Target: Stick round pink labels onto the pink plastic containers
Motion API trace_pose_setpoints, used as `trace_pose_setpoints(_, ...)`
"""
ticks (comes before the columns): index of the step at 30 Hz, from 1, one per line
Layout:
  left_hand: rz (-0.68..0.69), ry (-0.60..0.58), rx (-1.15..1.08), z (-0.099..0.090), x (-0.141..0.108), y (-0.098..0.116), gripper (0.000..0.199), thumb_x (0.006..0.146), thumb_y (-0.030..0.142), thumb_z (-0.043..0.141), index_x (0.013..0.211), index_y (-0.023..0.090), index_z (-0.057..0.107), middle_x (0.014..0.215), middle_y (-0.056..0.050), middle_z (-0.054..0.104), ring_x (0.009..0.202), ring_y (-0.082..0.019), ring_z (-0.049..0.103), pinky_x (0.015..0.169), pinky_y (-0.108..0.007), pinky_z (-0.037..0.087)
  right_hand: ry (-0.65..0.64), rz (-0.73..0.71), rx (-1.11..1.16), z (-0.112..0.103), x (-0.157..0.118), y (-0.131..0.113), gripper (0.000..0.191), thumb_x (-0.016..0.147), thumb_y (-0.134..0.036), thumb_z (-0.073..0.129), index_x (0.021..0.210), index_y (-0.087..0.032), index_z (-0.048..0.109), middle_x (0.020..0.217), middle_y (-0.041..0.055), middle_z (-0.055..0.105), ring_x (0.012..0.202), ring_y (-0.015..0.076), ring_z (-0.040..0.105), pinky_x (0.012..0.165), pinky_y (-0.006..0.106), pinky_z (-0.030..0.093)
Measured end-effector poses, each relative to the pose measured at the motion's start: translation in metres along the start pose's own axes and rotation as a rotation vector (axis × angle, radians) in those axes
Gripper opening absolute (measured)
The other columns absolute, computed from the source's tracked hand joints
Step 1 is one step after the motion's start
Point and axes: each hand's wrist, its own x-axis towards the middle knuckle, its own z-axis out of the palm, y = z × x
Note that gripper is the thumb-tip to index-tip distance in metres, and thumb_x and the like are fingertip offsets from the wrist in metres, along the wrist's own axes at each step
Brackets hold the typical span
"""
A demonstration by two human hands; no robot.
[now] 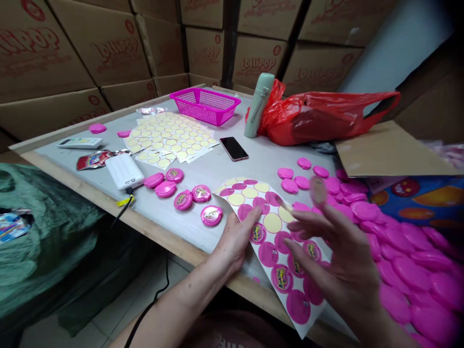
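Stickers point(282, 278), pink and round, dot a white sheet point(302, 330) slanting over the table's point(203, 166) near edge, pale yellow circles showing among them. The left hand point(234, 241) has the sheet pinched at its side, thumb on top. Above the sheet the right hand point(348, 261) hangs loosely open, thumb and fingers apart; its fingertips blur, so I cannot tell whether anything clings there. A heap of pink cases point(398, 241) spreads to the right; a few labelled cases point(201, 193) lie left of the sheet. Beyond sit a white power bank point(123, 171), a phone point(234, 148) and more sheets point(170, 135), then a green flask point(259, 104) against a red bag point(311, 118), a pink basket point(203, 112), and stacked Lollipop cartons point(259, 60) behind.
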Motion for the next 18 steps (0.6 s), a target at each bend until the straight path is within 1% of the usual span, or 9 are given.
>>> trace_pose_setpoints(2,0.017,-0.039,0.001,0.002,-0.001,0.002,0.048,0.08,0.039,0.079,0.12,0.014,0.069,0.114,-0.014,0.075,0.107,-0.03,0.07,0.099,-0.041,0.05,-0.137,-0.095,-0.065,0.011,0.007,0.004,0.09,0.089,-0.007,0.067,0.159,-0.041,0.022,0.138,0.0083,0.064,0.109,0.025,0.072,0.079,0.04,0.064)
trace_pose_setpoints(3,0.026,-0.059,-0.004,0.003,-0.002,0.002,0.047,0.081,0.04,0.078,0.12,0.014,0.07,0.114,-0.014,0.075,0.108,-0.029,0.069,0.099,-0.039,0.05,-0.189,-0.129,-0.108,0.017,0.009,0.008,0.09,0.091,-0.007,0.064,0.16,-0.042,0.018,0.141,0.0088,0.062,0.112,0.0253,0.071,0.079,0.04,0.065)
trace_pose_setpoints(4,0.025,-0.089,-0.01,0.003,-0.003,0.003,0.046,0.082,0.04,0.077,0.119,0.014,0.07,0.115,-0.013,0.075,0.11,-0.028,0.069,0.1,-0.038,0.049,-0.213,-0.152,-0.15,0.021,0.01,0.013,0.09,0.092,-0.007,0.062,0.16,-0.042,0.016,0.142,0.0093,0.062,0.113,0.0255,0.071,0.078,0.039,0.065)
trace_pose_setpoints(5,0.021,-0.117,-0.015,0.003,-0.003,0.003,0.044,0.083,0.041,0.076,0.117,0.013,0.071,0.114,-0.013,0.075,0.11,-0.027,0.068,0.099,-0.036,0.049,-0.213,-0.164,-0.182,0.024,0.011,0.019,0.088,0.093,-0.007,0.061,0.161,-0.042,0.016,0.141,0.0099,0.062,0.111,0.0255,0.072,0.076,0.038,0.066)
trace_pose_setpoints(7,-0.013,-0.158,-0.027,0.002,-0.003,0.002,0.04,0.085,0.042,0.074,0.111,0.012,0.073,0.11,-0.013,0.076,0.107,-0.026,0.069,0.098,-0.035,0.049,-0.176,-0.179,-0.222,0.027,0.009,0.029,0.085,0.094,-0.008,0.06,0.161,-0.04,0.019,0.138,0.0114,0.064,0.101,0.024,0.075,0.071,0.035,0.066)
trace_pose_setpoints(9,-0.053,-0.153,-0.032,0.001,-0.003,0.0,0.036,0.084,0.039,0.075,0.107,0.012,0.074,0.104,-0.012,0.077,0.101,-0.024,0.07,0.097,-0.034,0.048,-0.146,-0.215,-0.247,0.027,0.006,0.038,0.086,0.093,-0.007,0.061,0.161,-0.038,0.018,0.136,0.0122,0.066,0.098,0.0221,0.076,0.07,0.033,0.066)
trace_pose_setpoints(12,-0.079,-0.105,0.009,0.0,-0.001,0.0,0.032,0.081,0.033,0.077,0.107,0.014,0.074,0.098,-0.01,0.078,0.092,-0.021,0.07,0.094,-0.033,0.048,-0.124,-0.256,-0.271,0.026,0.002,0.046,0.09,0.092,-0.002,0.062,0.161,-0.038,0.018,0.133,0.0117,0.068,0.108,0.0231,0.074,0.077,0.035,0.066)
trace_pose_setpoints(14,-0.066,-0.065,0.053,0.0,0.0,0.001,0.031,0.079,0.029,0.078,0.106,0.014,0.074,0.095,-0.008,0.077,0.086,-0.018,0.069,0.09,-0.031,0.048,-0.112,-0.271,-0.284,0.026,0.0,0.047,0.091,0.09,-0.001,0.063,0.16,-0.039,0.019,0.131,0.0102,0.069,0.113,0.0247,0.072,0.082,0.038,0.066)
trace_pose_setpoints(18,-0.053,-0.006,0.062,0.001,0.001,0.001,0.024,0.074,0.028,0.08,0.093,0.014,0.074,0.086,-0.006,0.076,0.074,-0.015,0.066,0.081,-0.029,0.048,-0.142,-0.293,-0.281,0.027,-0.004,0.046,0.088,0.09,-0.001,0.065,0.158,-0.04,0.026,0.135,0.0069,0.069,0.116,0.0266,0.071,0.09,0.041,0.065)
